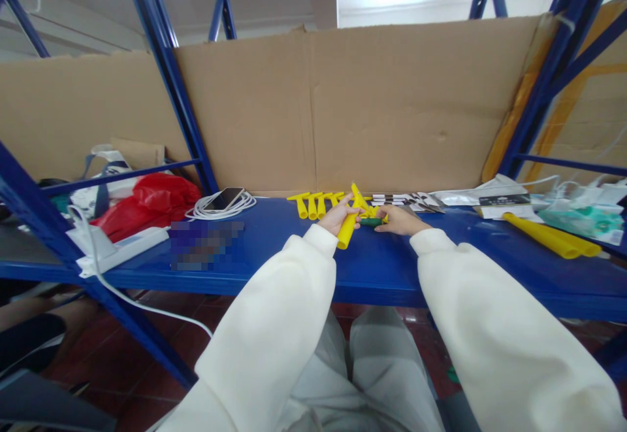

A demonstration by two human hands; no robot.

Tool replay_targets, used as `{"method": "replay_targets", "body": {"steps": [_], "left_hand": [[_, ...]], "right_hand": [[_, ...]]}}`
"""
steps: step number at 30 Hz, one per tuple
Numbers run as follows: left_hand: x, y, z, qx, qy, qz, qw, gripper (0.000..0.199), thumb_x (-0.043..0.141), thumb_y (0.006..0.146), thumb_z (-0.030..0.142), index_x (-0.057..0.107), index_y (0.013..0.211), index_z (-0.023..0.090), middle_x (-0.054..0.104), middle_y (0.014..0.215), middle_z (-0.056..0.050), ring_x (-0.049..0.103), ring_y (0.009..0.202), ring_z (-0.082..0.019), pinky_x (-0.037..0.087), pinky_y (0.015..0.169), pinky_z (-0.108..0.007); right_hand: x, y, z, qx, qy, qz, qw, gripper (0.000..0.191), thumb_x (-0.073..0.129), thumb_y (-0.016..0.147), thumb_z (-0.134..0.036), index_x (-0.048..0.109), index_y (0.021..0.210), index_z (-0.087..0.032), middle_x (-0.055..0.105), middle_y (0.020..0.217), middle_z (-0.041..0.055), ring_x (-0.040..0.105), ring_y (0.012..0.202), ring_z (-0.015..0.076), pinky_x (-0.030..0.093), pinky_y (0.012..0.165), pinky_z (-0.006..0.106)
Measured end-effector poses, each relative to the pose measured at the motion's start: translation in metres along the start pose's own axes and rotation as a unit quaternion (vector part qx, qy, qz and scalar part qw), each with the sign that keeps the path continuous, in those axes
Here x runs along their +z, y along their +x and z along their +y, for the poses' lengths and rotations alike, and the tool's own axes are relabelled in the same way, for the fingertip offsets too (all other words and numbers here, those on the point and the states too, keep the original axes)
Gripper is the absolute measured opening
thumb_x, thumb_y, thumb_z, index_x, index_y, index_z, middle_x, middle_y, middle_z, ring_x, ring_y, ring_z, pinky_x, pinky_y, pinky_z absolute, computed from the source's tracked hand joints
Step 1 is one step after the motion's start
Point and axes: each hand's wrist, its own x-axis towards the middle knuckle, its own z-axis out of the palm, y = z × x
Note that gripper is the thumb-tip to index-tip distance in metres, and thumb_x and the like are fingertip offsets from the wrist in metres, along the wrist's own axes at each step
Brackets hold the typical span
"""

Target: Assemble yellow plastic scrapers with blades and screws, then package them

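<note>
My left hand (337,216) is closed around a yellow tube-like handle (346,232) with a narrower crosswise head (356,193); its wide hollow end points down toward me. Close by on the right, my right hand (400,221) has its fingers bent together at the edge of a low green item (371,221) with small yellow pieces (372,212) on it. Whatever those fingertips pinch is too small to make out. Behind my left hand, several similar yellow handles (312,208) lie in a row.
Flat black-and-white strips (392,200) lie along the back. Two long yellow tubes (553,236) rest at right, near plastic packets (582,213). At left are a phone (225,199) on a coiled white cable (200,210), a power strip (130,249) and a red bag (154,200). Cardboard (382,105) walls the back.
</note>
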Motion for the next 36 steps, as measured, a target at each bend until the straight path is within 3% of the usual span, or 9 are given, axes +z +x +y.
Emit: {"method": "replay_targets", "body": {"steps": [5,8,12,15,22,26,31,36], "left_hand": [[-0.001,0.002,-0.001,-0.007,0.003,0.014,1.0,0.078,0.042,0.086,-0.002,0.024,0.155,0.032,0.058,0.086,-0.001,0.045,0.046,-0.006,0.037,0.044,-0.017],[-0.002,0.003,-0.002,-0.003,-0.001,0.015,1.0,0.079,0.042,0.085,-0.002,0.024,0.154,0.031,0.059,0.086,-0.001,0.045,0.045,-0.006,0.037,0.043,-0.018],[-0.002,0.002,-0.001,0.001,-0.004,0.013,1.0,0.078,0.04,0.084,-0.004,0.026,0.154,0.029,0.057,0.08,0.0,0.046,0.044,-0.007,0.036,0.041,-0.017],[-0.002,0.001,0.0,0.003,-0.01,0.019,1.0,0.079,0.039,0.084,-0.004,0.025,0.154,0.03,0.054,0.076,0.002,0.046,0.043,-0.007,0.035,0.041,-0.017],[-0.004,0.002,0.0,0.006,-0.005,0.03,1.0,0.077,0.04,0.084,-0.003,0.025,0.152,0.03,0.052,0.071,0.003,0.045,0.043,-0.008,0.035,0.043,-0.016],[-0.004,0.002,0.0,0.007,-0.007,0.042,0.999,0.076,0.038,0.084,-0.004,0.026,0.152,0.029,0.052,0.072,0.003,0.044,0.044,-0.008,0.035,0.043,-0.017],[-0.006,0.006,-0.003,0.007,0.002,0.052,0.999,0.08,0.045,0.082,-0.002,0.024,0.152,0.03,0.06,0.084,-0.001,0.045,0.044,-0.007,0.038,0.044,-0.018],[-0.008,0.008,-0.005,0.015,-0.002,0.05,0.999,0.086,0.048,0.08,-0.001,0.021,0.154,0.032,0.063,0.09,-0.002,0.045,0.045,-0.006,0.038,0.045,-0.019]], "right_hand": [[0.005,0.001,0.001,0.018,0.04,0.012,0.999,0.022,0.071,0.069,-0.016,0.05,0.072,-0.021,0.062,0.073,-0.0022,0.06,0.073,0.016,0.048,0.073,0.029],[0.008,0.002,0.002,0.027,0.142,0.028,0.989,0.024,0.069,0.071,-0.014,0.047,0.076,-0.022,0.059,0.068,-0.0052,0.059,0.065,0.0135,0.049,0.067,0.027],[0.005,0.004,-0.001,0.074,0.286,0.048,0.954,0.021,0.066,0.079,-0.014,0.048,0.084,-0.023,0.059,0.067,-0.0051,0.059,0.055,0.0112,0.048,0.056,0.024],[0.0,0.007,-0.001,0.114,0.306,0.093,0.94,0.012,0.064,0.087,-0.019,0.052,0.085,-0.022,0.056,0.056,-0.0055,0.055,0.048,0.0113,0.045,0.05,0.022],[-0.004,0.007,0.0,0.156,0.383,0.125,0.902,0.024,0.067,0.089,-0.035,0.048,0.081,-0.023,0.057,0.051,-0.0048,0.06,0.044,0.0154,0.047,0.045,0.025],[-0.011,0.008,0.005,0.156,0.36,0.221,0.893,0.024,0.065,0.09,-0.038,0.05,0.079,-0.022,0.055,0.049,-0.006,0.055,0.041,0.0119,0.043,0.044,0.022],[-0.02,0.012,0.015,0.173,0.404,0.351,0.827,0.027,0.054,0.094,-0.046,0.048,0.08,-0.024,0.049,0.046,-0.0087,0.048,0.039,0.0101,0.038,0.039,0.019],[-0.021,0.012,0.01,0.156,0.493,0.345,0.783,0.029,0.057,0.093,-0.046,0.044,0.079,-0.024,0.053,0.053,-0.0073,0.053,0.044,0.0104,0.044,0.042,0.02]]}}
